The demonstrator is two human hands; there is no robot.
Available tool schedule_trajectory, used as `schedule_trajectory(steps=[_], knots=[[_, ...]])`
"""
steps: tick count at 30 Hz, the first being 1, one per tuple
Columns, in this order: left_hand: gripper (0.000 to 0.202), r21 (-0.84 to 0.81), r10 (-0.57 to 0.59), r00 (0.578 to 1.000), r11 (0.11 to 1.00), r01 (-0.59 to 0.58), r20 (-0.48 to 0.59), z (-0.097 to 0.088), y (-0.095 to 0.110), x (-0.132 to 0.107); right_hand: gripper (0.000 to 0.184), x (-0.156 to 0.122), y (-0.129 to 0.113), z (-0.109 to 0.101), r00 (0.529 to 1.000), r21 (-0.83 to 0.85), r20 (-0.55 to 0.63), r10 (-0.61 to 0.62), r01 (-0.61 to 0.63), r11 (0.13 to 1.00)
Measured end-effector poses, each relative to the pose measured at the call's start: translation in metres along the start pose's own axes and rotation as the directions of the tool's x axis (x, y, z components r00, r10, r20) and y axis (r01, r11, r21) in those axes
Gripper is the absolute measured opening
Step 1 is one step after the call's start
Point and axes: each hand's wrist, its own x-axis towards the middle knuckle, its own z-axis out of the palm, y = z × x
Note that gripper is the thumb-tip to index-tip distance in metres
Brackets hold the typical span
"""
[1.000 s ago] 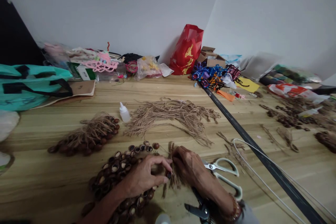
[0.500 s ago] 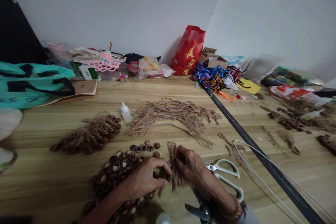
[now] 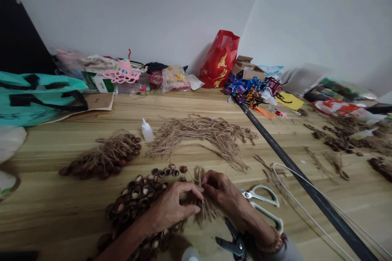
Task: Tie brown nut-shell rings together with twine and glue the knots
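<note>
My left hand [image 3: 174,204] is curled, with a small dark nut shell [image 3: 199,203] between its thumb and fingers. Close to it, my right hand [image 3: 222,191] pinches a strand of jute twine, though its fingertips partly hide the strand. Under and between both hands lies a small bundle of jute twine [image 3: 199,173]. Many open brown nut shells [image 3: 134,193] are heaped beside and beneath my left forearm, and a few sit in a short row beyond. Scissors with pale handles [image 3: 265,195] rest right of my right hand, and dark-handled pliers [image 3: 234,244] lie below the wrist.
Past the hands spreads a long pile of cut twine [image 3: 202,130], with a white dropper bottle [image 3: 147,130] at its left end. Shells with twine attached [image 3: 104,157] lie left. A black strip [image 3: 284,161] and white cord [image 3: 309,212] cross the wooden table at right.
My right hand has shifted slightly, its fingers now closer to the left fingertips. The left hand has tilted a little, and the lower ends of the twine bundle have fanned out.
</note>
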Motion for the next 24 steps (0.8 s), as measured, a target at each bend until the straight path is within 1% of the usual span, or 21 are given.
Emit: schedule_trajectory(steps=[3,5,8,13,17,20,24], knots=[[0.021,0.065,-0.049,0.999,0.997,0.048,0.013,0.0,0.004,0.0,0.008,0.0,-0.001,0.001,1.0,0.063,-0.01,-0.015,0.016,0.998],[0.022,0.107,-0.083,0.997,0.991,0.082,0.003,0.001,0.007,0.0,0.012,0.0,-0.002,0.001,1.0,0.11,-0.022,-0.01,0.012,0.994],[0.023,0.127,-0.107,0.994,0.986,0.108,-0.009,0.001,0.009,0.0,0.019,0.001,0.001,-0.002,1.0,0.185,-0.005,0.009,-0.008,0.983],[0.021,0.107,-0.077,0.997,0.991,0.077,-0.004,0.0,0.01,0.0,0.031,0.004,0.01,-0.006,0.995,0.362,0.082,0.052,-0.078,0.929],[0.021,0.117,-0.069,0.998,0.991,0.069,-0.004,0.0,0.008,0.0,0.033,0.0,0.003,-0.009,0.978,0.47,0.193,0.077,-0.161,0.868],[0.022,0.127,-0.078,0.997,0.989,0.077,0.0,0.0,0.006,0.0,0.034,-0.005,-0.006,-0.014,0.963,0.5,0.258,0.075,-0.2,0.843],[0.022,0.128,-0.101,0.995,0.987,0.102,-0.011,0.001,0.004,0.0,0.034,-0.008,-0.013,-0.022,0.959,0.483,0.272,0.073,-0.202,0.852]])
